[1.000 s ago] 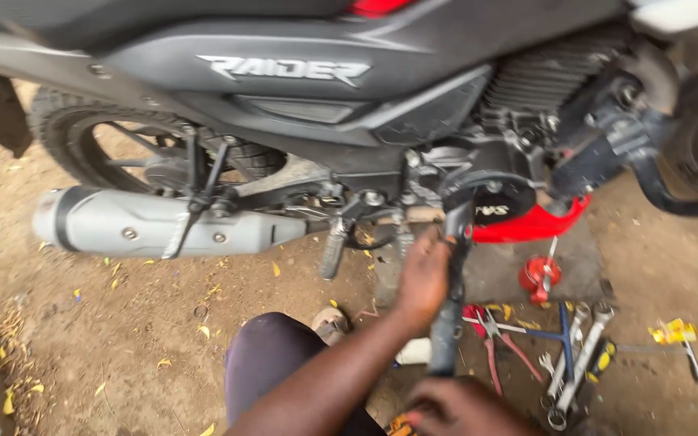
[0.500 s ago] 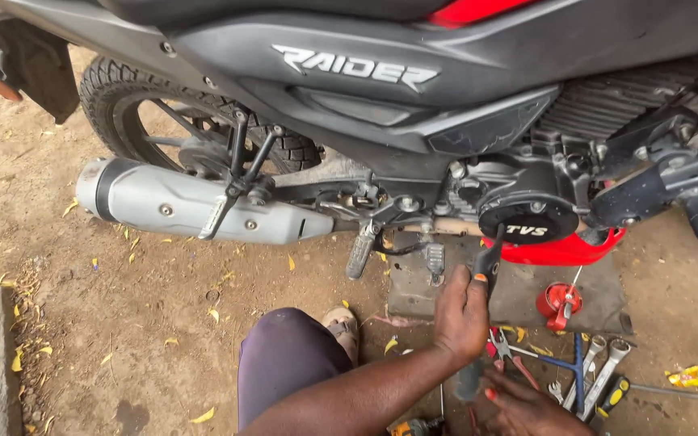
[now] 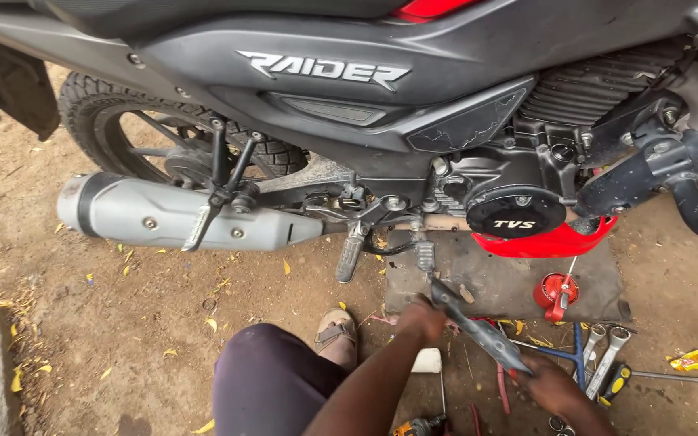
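We are crouched beside the motorcycle (image 3: 381, 105), and we take its round black engine cover (image 3: 515, 211) as our landmark. Below it and a little toward the rear wheel, our left hand (image 3: 420, 316) is closed around the upper end of a long dark metal bar (image 3: 478, 327), while our right hand (image 3: 553, 386), lower and nearer to us, is wrapped around the bar's other end; gripping both ends seems to steady it at its slant. The bar's top points up toward the brake pedal (image 3: 425, 257), which hangs just below and rearward of the cover. Directly under the cover sits a red pan (image 3: 551, 241), apparently placed to catch drips, on a grey mat (image 3: 510, 282). Below the pan stands a small red oil can (image 3: 556, 292), and spanners (image 3: 603, 355) lie within easy reach of our right hand. Far rearward of the cover runs the silver exhaust (image 3: 179, 214).
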